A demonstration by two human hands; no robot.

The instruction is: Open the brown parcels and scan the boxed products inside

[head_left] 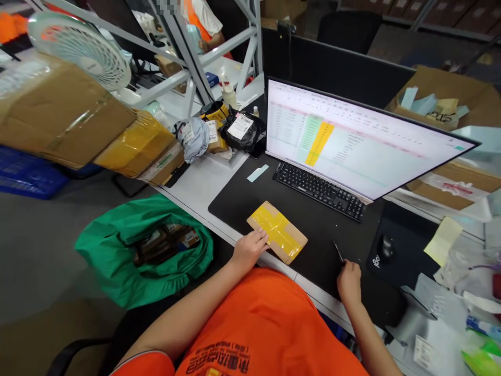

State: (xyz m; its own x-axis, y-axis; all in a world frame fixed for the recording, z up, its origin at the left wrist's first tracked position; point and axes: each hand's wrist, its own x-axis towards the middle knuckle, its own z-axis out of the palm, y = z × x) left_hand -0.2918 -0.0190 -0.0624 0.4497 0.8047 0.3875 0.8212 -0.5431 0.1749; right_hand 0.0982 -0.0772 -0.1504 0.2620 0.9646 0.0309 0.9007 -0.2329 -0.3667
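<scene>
A small brown cardboard parcel point(278, 231) crossed with yellow tape lies on the black desk mat point(235, 196) in front of me. My left hand point(248, 249) rests on the parcel's near left corner, fingers bent over its edge. My right hand point(349, 281) is closed round a thin dark tool, a pen or small knife point(338, 252), whose tip points up and left over the mat. The right hand is apart from the parcel, to its right.
A black keyboard point(319, 189) and a wide monitor point(352, 143) showing a spreadsheet stand behind the parcel. A mouse point(386, 247) lies to the right. Several parcels point(136, 146) and a fan point(80, 49) sit at the left. A green bag point(129, 261) with boxes lies on the floor.
</scene>
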